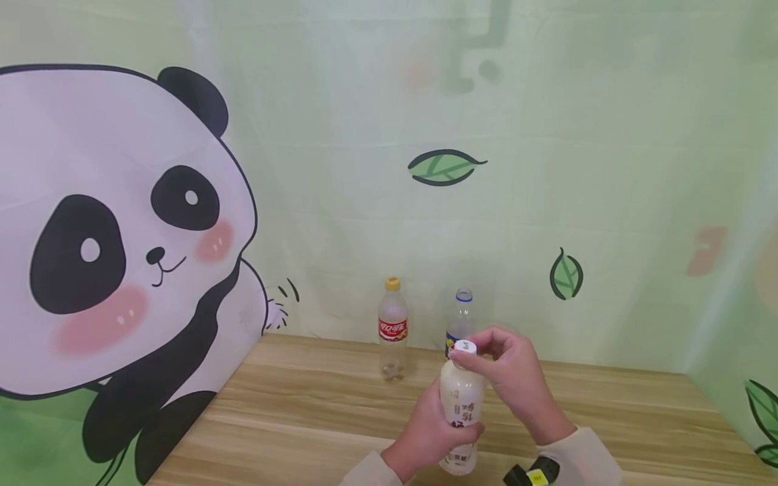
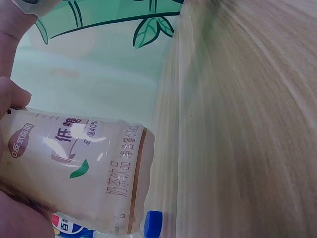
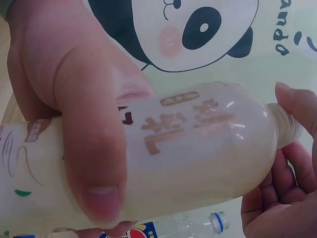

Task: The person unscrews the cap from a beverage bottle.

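Observation:
A bottle of pale milk tea [image 1: 463, 395] with a white cap [image 1: 465, 346] is held above the table, slightly tilted. My left hand [image 1: 427, 430] grips it round the middle of the body, thumb across the label. At the top, my right hand [image 1: 516, 372] pinches the cap between thumb and fingers. The right wrist view shows the bottle's shoulder [image 3: 237, 144] lying between both hands. In the left wrist view the lower label [image 2: 94, 163] faces the camera. Whether the cap is loose or tight I cannot tell.
A clear cola bottle [image 1: 393, 354] with a red label and yellow cap stands at the back. Right of it, partly hidden, is an uncapped clear bottle [image 1: 463, 310] with a blue label. A blue cap [image 2: 153, 224] shows near the wooden table [image 1: 316, 405]. A panda-print cloth [image 1: 340, 169] hangs behind.

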Motion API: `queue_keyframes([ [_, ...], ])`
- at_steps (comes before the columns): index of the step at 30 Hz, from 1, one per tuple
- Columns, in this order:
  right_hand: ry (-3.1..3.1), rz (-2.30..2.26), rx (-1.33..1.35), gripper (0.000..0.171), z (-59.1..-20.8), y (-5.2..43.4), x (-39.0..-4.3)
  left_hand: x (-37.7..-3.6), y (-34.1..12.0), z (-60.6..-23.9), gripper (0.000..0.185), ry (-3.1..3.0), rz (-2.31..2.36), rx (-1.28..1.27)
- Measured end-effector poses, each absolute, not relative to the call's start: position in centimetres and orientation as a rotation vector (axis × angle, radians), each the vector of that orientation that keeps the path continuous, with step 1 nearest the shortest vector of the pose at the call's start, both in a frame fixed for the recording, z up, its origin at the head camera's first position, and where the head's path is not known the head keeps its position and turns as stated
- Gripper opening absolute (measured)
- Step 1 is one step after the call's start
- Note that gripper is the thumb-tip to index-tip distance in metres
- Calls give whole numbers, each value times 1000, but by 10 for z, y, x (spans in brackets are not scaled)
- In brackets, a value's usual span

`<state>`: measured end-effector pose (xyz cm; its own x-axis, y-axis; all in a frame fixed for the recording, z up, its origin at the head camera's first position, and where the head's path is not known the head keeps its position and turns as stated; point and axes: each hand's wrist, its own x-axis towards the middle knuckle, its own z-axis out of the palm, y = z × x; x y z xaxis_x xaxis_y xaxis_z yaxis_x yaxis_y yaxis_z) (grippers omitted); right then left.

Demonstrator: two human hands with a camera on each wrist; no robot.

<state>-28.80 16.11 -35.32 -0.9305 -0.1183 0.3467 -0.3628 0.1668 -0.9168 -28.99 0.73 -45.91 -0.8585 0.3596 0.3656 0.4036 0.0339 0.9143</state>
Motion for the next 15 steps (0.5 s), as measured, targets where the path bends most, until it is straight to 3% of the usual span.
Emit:
queue_keyframes([
  [15, -2249, 1904, 661, 30, -353, 169, -296, -288, 6, -458, 60, -2229, -1977, -828],
])
